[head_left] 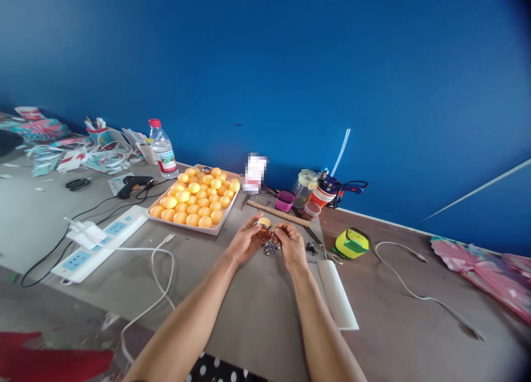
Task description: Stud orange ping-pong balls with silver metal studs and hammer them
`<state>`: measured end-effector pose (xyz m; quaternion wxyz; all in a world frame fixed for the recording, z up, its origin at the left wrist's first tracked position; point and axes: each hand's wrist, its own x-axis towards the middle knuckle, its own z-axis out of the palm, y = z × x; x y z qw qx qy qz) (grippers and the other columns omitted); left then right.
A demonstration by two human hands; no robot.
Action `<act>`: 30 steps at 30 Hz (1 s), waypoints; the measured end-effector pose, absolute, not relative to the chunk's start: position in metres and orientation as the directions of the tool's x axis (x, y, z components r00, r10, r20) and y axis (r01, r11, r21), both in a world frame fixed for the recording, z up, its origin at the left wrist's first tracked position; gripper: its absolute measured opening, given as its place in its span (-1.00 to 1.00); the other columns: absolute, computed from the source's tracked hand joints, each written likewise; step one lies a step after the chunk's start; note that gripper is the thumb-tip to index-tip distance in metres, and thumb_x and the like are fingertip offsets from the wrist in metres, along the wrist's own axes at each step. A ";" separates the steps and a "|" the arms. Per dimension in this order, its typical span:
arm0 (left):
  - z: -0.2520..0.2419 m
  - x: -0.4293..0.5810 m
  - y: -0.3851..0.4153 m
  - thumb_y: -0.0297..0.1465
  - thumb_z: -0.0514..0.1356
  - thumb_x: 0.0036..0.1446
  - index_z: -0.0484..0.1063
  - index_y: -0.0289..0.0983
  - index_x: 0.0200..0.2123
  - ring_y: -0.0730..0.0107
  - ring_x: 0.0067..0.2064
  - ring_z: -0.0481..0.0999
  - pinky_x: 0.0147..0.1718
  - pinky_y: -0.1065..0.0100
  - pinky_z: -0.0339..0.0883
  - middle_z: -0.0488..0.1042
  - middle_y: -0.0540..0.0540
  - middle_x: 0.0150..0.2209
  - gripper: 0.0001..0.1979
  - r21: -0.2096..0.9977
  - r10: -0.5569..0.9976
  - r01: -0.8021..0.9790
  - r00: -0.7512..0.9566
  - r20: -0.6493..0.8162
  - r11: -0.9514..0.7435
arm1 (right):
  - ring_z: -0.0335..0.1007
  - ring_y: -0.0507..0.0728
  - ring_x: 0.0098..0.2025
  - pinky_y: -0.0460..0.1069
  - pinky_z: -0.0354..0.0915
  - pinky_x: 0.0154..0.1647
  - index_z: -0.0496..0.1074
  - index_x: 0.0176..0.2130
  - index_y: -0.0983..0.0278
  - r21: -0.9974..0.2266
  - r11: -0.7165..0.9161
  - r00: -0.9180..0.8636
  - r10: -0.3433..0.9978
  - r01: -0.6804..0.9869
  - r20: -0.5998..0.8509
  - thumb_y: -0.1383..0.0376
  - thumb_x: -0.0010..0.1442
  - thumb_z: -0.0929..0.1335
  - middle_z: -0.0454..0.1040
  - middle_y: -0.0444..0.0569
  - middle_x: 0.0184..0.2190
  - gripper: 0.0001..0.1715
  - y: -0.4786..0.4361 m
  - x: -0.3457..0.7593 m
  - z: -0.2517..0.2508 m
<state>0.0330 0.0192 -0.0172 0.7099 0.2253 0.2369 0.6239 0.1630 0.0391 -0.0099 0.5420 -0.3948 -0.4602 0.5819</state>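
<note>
Orange ball (264, 223): between both hands; dark lower detail, partly finger-hidden, unreadable.
Axis: round, no long axis; facing cannot be told.
Left hand (248, 237): fingers closed on ball.
Right hand (291, 245): fingertips at ball's four o'clock; grip cannot be told.
Silvery bits (271, 249): six o'clock, indistinct.
Ball tray (213, 231): ten o'clock.

Even light, soft shadows, stretched edges
The blue wall (265, 67) pales toward upper left; right corners darken; pink fabric (477, 263) smears near the edge; a pixelated patch (255, 173) hides detail mid-frame.
</note>
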 end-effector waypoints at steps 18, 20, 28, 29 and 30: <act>-0.018 0.035 0.018 -0.39 0.29 -0.06 0.35 -0.29 -0.08 0.33 -0.33 0.48 -0.26 0.25 0.33 0.47 -0.11 -0.31 -0.58 0.645 0.991 -0.756 0.130 -0.014 0.108 | 0.07 -0.05 -0.59 -0.11 0.05 -0.55 0.34 -0.41 0.28 -0.988 -0.024 -0.143 0.990 -0.154 -0.002 0.21 -0.09 0.35 0.25 -0.24 -0.62 -0.80 0.037 0.158 -0.011; -0.018 0.037 0.017 -0.38 0.29 -0.06 0.35 -0.30 -0.08 0.33 -0.34 0.48 -0.28 0.25 0.33 0.46 -0.10 -0.33 -0.57 0.656 0.993 -0.750 0.119 0.001 0.089 | 0.07 -0.04 -0.59 -0.11 0.05 -0.54 0.34 -0.42 0.28 -0.990 -0.028 -0.150 0.989 -0.138 -0.007 0.21 -0.08 0.34 0.25 -0.24 -0.63 -0.80 0.037 0.159 -0.011; -0.014 0.041 0.014 -0.34 0.31 -0.09 0.39 -0.30 -0.12 0.36 -0.38 0.46 -0.33 0.29 0.31 0.45 -0.07 -0.37 -0.58 0.702 0.995 -0.710 0.098 0.017 0.058 | 0.09 -0.04 -0.59 -0.11 0.07 -0.55 0.30 -0.42 0.26 -0.988 -0.044 -0.138 0.990 -0.146 -0.024 0.21 -0.09 0.34 0.25 -0.26 -0.64 -0.80 0.036 0.160 -0.012; -0.015 0.041 0.014 -0.34 0.31 -0.09 0.38 -0.30 -0.12 0.36 -0.39 0.46 -0.33 0.29 0.31 0.45 -0.06 -0.37 -0.59 0.707 0.995 -0.705 0.097 0.020 0.055 | 0.09 -0.04 -0.59 -0.11 0.07 -0.55 0.28 -0.43 0.26 -0.988 -0.042 -0.135 0.991 -0.152 -0.021 0.21 -0.09 0.35 0.24 -0.26 -0.64 -0.80 0.036 0.159 -0.013; -0.015 0.041 0.015 -0.34 0.30 -0.07 0.38 -0.30 -0.12 0.36 -0.39 0.46 -0.32 0.28 0.31 0.44 -0.06 -0.37 -0.59 0.713 0.995 -0.700 0.095 0.024 0.050 | 0.09 -0.05 -0.60 -0.11 0.06 -0.55 0.27 -0.44 0.25 -0.986 -0.041 -0.132 0.991 -0.160 -0.020 0.22 -0.09 0.35 0.24 -0.27 -0.64 -0.80 0.037 0.159 -0.014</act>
